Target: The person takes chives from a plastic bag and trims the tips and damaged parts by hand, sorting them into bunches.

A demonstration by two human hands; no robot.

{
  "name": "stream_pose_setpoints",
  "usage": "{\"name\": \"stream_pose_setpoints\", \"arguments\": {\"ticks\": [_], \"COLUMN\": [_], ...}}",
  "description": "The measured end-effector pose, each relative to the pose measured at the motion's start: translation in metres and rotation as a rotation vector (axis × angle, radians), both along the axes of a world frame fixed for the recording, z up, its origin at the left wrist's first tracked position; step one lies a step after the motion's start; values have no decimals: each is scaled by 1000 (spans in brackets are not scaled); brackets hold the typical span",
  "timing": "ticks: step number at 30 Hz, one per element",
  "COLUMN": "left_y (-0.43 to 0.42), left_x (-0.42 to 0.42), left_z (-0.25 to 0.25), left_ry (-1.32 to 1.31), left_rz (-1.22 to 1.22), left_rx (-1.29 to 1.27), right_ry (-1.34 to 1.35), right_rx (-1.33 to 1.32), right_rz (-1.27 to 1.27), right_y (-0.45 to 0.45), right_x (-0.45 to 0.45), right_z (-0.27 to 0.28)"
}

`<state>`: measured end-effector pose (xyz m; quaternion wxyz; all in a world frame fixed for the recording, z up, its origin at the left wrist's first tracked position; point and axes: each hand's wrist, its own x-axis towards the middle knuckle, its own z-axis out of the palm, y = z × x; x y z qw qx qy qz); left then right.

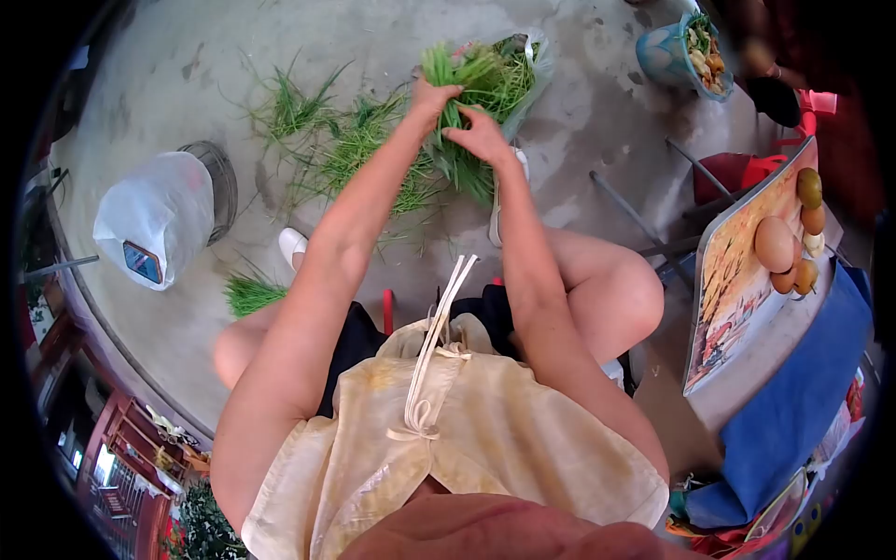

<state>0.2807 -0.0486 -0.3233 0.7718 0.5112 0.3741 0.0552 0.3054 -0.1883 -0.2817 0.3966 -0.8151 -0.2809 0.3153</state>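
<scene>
A bunch of long green stalks [457, 70] is gripped by my left hand [433, 99], whose fingers wrap round it. My right hand [481, 136] touches the same greens just below, its thumb and fingers bent against the stalks. Leafy ends hang down under both hands. Behind and to the right, more greens lie in a clear plastic bag [539, 79] on the floor. Loose green stalks [359, 154] are spread on the floor to the left of my hands, with another small heap [297, 107] farther left.
A bin with a white plastic bag [154, 210] stands at left, a phone [143, 262] on it. Another green bunch [250, 293] lies by my knee. At upper right is a blue bin [667, 56] of scraps; at right, a table [728, 280] with round objects. A person's arm shows upper right.
</scene>
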Motion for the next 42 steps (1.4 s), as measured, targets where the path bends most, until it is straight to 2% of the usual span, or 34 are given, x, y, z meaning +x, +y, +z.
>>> {"name": "stream_pose_setpoints", "arguments": {"ticks": [1,3,6,9,11,15,18,21,22,23,26,29,30,32,34,35,37,38,39,41,42], "left_y": [11,26,29,27,24,22,21,24,26,28,31,34,36,47,58,63,66,66,66,66,63], "left_x": [-4,-14,-24,-28,-30,-27,-24,-28,-28,-28,-33,-36,-39,-47,-55,-56,-60,-58,-56,-53,-53], "left_z": [-5,-13,-3,4,8,11,-2,-4,-6,-8,-10,8,13,14,22,26,28,28,27,25,30], "left_ry": [1,4,-26,-48,-75,-154,-144,-95,-95,-93,-71,-81,-90,-155,-229,-200,-142,-147,-152,-157,-119], "left_rz": [8,30,56,12,6,20,100,219,277,335,337,344,351,376,323,294,237,225,210,185,208], "left_rx": [-81,-244,-282,-313,-318,-316,-338,-387,-426,-466,-446,-388,-365,-420,-468,-444,-409,-433,-457,-502,-468], "right_ry": [161,246,375,179,39,-363,-242,269,578,713,668,481,493,376,276,213,78,4,352,619,565], "right_rx": [-16,195,207,26,51,21,66,308,333,393,162,161,155,147,152,49,-170,-111,123,252,238], "right_rz": [-167,-353,-604,-610,-480,-157,-106,-264,-380,-470,-339,-356,-358,-316,-311,-357,-447,-590,-517,-652,-641], "right_y": [-5,-11,0,19,29,41,40,35,31,27,19,10,8,10,15,21,35,43,46,61,65], "right_x": [4,26,45,54,49,13,0,9,19,29,45,58,61,60,54,54,51,41,36,18,15], "right_z": [-5,-14,-13,-71,-85,-40,-33,-64,-54,-58,-59,-111,-120,-140,-133,-129,-84,-66,-24,-25,-33]}}
